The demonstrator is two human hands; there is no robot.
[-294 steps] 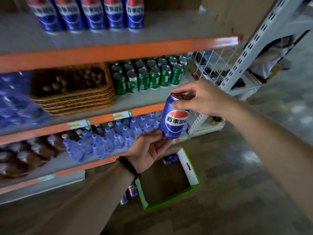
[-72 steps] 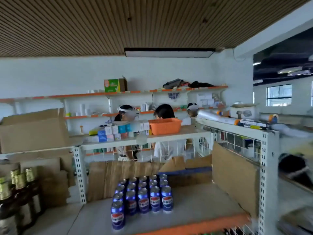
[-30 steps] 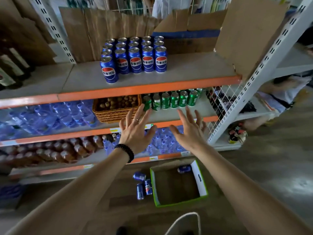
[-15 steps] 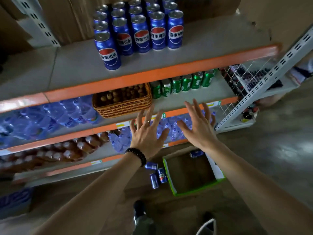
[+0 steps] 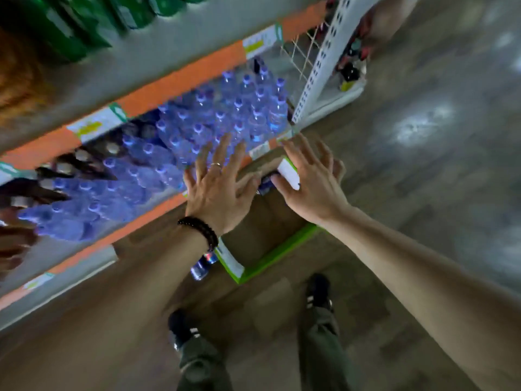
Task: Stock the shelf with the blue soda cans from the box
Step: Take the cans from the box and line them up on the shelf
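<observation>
Bottles (image 5: 197, 128) crowd the shelf (image 5: 180, 77) beyond the left hand (image 5: 217, 193), fingers spread, grasping nothing. A can (image 5: 201, 268) lies on the floor (image 5: 423, 165) below its wrist. Another can (image 5: 266, 183) shows between both thumbs, inside the box (image 5: 270, 261). The right hand (image 5: 310, 184) hovers splayed and unladen over the box's far rim.

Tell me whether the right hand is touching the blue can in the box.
Cannot tell. In the head view the open right hand overlaps the box rim beside the blue can, but motion blur hides any contact or gap.

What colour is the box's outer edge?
Bright green on the box, clearest in the head view.
</observation>
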